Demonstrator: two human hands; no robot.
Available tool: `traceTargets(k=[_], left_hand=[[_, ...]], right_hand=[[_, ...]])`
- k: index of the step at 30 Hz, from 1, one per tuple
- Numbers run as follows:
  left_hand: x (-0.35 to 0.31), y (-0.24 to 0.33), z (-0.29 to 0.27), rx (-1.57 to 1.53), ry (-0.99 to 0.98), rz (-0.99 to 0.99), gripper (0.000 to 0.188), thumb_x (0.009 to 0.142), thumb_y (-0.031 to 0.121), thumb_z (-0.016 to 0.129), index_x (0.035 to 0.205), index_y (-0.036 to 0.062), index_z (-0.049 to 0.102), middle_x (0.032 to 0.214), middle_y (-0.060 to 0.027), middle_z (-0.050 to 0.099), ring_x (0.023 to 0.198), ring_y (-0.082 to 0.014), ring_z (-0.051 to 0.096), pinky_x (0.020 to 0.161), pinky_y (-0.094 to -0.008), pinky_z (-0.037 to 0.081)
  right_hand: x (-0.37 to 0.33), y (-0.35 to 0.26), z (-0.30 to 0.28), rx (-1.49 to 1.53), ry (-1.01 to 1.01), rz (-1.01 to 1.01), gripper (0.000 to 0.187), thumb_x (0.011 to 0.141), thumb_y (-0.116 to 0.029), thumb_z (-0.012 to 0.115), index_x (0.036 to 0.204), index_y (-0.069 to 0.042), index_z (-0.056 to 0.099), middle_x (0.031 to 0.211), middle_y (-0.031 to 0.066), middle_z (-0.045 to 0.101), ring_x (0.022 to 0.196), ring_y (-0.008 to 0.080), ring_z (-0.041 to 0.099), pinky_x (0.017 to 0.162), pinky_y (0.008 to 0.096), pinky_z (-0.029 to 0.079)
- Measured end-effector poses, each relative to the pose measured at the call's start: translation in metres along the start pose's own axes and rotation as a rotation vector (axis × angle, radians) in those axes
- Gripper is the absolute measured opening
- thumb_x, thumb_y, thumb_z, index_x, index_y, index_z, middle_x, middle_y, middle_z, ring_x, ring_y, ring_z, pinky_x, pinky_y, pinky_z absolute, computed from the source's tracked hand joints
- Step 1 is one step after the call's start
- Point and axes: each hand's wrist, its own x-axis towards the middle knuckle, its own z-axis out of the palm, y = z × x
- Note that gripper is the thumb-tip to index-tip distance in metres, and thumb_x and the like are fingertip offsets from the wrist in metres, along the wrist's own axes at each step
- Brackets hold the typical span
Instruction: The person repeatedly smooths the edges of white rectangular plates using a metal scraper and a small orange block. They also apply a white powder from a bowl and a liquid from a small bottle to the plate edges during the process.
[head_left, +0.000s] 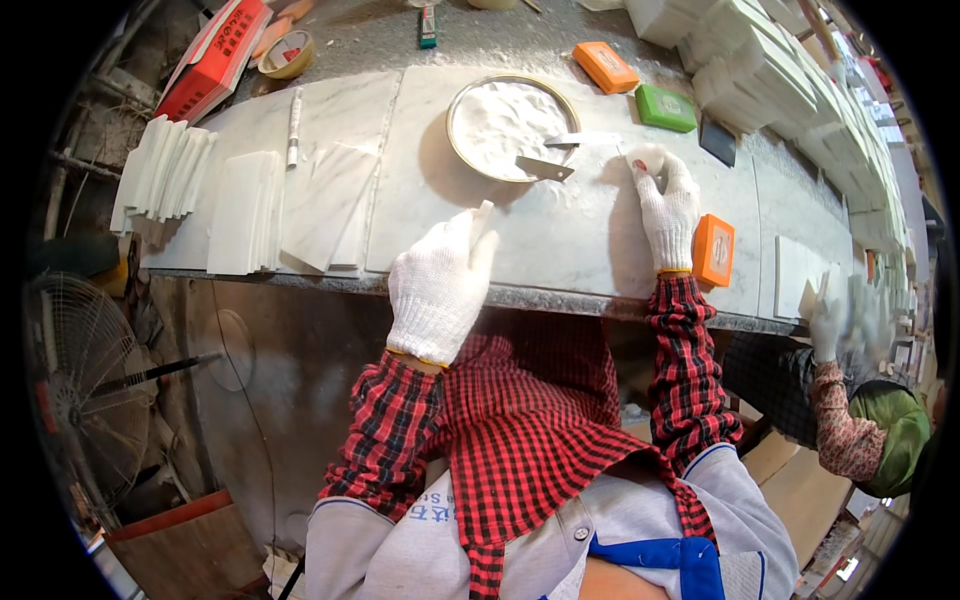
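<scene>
My left hand (438, 285), in a white knit glove, is raised over the front edge of the marble-topped bench (420, 180). Its fingers are closed, and whether a thin white piece sticks out of them I cannot tell. Farther right, my right hand (668, 205), gloved alike, has its fingers bent in a pinch. A small red spot shows at its fingertips; what they hold is unclear. Between and beyond the hands stands a round bowl (455, 150) of white paste (508, 120). A metal scraper blade (545, 168) and a second flat blade (583, 139) lie across its rim.
Orange boxes (713, 250) (605, 67) and a green box (665, 108) lie right, by a dark flat piece (717, 143). White tiles (245, 212) stand left, with more stacks (755, 80) at right. A co-worker (850, 420) handles tiles far right. A fan (90, 360) stands lower left.
</scene>
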Motion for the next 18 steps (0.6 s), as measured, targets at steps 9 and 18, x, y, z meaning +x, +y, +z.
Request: traceTargets(k=[9, 18], left_hand=[[-0.003, -0.012, 0.007, 0.057, -0.052, 0.047, 0.028, 0.095, 0.021, 0.063, 0.116, 0.0012, 0.067, 0.098, -0.0234, 0.070, 0.093, -0.0419, 0.068, 0.079, -0.0466, 0.054], [0.024, -0.002, -0.031, -0.065, -0.106, 0.085, 0.024, 0.096, 0.020, 0.062, 0.104, -0.0022, 0.066, 0.092, -0.0256, 0.068, 0.086, -0.0439, 0.067, 0.072, -0.0456, 0.053]], right_hand=[[-0.063, -0.068, -0.013, 0.488, -0.149, -0.034, 0.050, 0.094, -0.025, 0.073, 0.137, -0.005, 0.057, 0.088, 0.0084, 0.070, 0.073, 0.0148, 0.065, 0.070, 0.0293, 0.053], [-0.038, -0.103, 0.033, 0.709, -0.252, 0.110, 0.021, 0.095, -0.011, 0.065, 0.111, 0.000, 0.072, 0.088, 0.0108, 0.071, 0.074, 0.0121, 0.067, 0.072, 0.0269, 0.053]])
